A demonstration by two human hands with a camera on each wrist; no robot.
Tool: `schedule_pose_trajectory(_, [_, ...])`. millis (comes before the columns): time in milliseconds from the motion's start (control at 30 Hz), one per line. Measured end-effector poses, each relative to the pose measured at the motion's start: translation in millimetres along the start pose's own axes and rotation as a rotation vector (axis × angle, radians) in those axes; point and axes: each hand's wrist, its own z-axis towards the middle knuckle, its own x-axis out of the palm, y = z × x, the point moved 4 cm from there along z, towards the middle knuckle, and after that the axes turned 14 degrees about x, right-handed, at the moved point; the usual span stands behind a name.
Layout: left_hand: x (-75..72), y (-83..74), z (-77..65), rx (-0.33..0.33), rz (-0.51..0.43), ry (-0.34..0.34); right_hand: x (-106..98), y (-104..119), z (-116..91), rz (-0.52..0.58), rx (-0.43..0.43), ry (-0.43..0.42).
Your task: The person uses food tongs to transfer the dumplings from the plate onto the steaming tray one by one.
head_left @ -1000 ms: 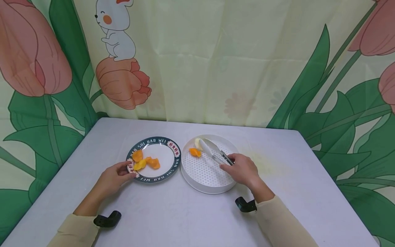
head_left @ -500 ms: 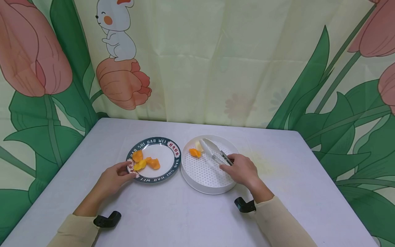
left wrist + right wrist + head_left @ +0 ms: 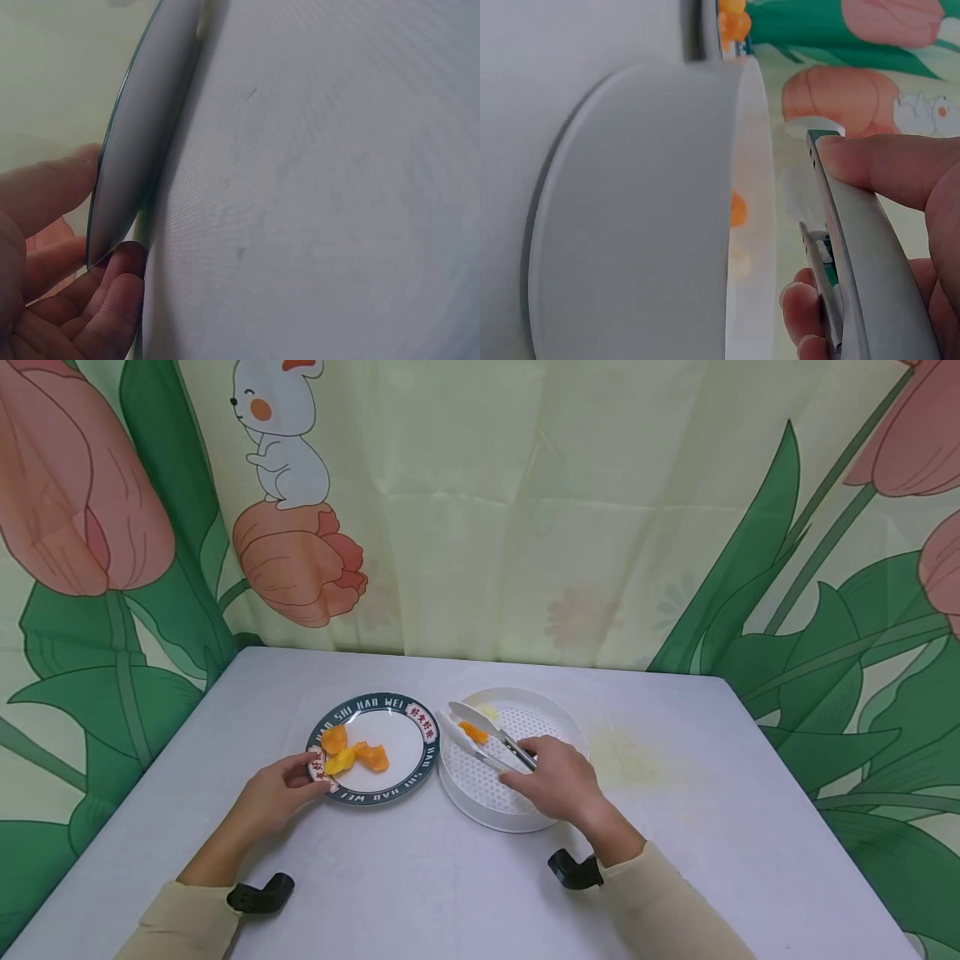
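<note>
At the left edge of the plate (image 3: 397, 747), with its dark patterned rim, my left hand (image 3: 273, 793) pinches the rim between thumb and fingers; the left wrist view shows fingertips under the edge (image 3: 124, 180). Several orange and yellow pieces (image 3: 372, 757) lie on the plate's left half. My right hand (image 3: 561, 781) grips metal tongs (image 3: 516, 750) with pale tips over the round white perforated tray (image 3: 510, 793). The spread tips lie on either side of an orange piece (image 3: 472, 732) in the head view; contact cannot be told. A pale yellowish piece (image 3: 489, 712) is behind them, partly hidden.
Plate and tray stand side by side on a white-covered table (image 3: 420, 877). The tray has a raised wall (image 3: 637, 225). A curtain (image 3: 480, 527) printed with tulips and a rabbit hangs behind the table's far edge. Faint yellowish stains (image 3: 626, 756) mark the cloth right of the tray.
My right hand has moved left and slightly forward with the tongs. Their tips have left the pale piece, spread wider and come around the orange piece. The left hand and plate have stayed still.
</note>
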Motion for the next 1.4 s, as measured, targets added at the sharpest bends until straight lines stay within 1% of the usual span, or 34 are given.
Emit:
schedule_pose_trajectory(167, [0.4,1.9,0.8,0.0,-0.003,-0.003,9.1,14.2,-6.0,-0.002,-0.067,0.022])
schedule_pose_trajectory(400, [0.8,2.9,0.7,0.006,0.0,-0.007,21.6,33.1,-12.2,-0.038,-0.122,0.082])
schedule_pose_trajectory(600, [0.4,1.9,0.3,0.011,0.002,-0.008,30.2,46.4,-16.5,-0.055,-0.173,0.099])
schedule_pose_trajectory(833, [0.3,1.3,0.2,0.014,0.001,-0.009,38.6,54.9,-18.7,-0.037,-0.166,0.122])
schedule_pose_trajectory(1100, [1.2,2.0,0.0,0.012,-0.007,-0.013,46.0,62.2,-16.3,-0.04,-0.168,0.141])
schedule_pose_trajectory(1400, [1.4,3.4,0.2,0.004,-0.011,-0.006,49.2,65.5,-12.1,-0.056,-0.151,0.149])
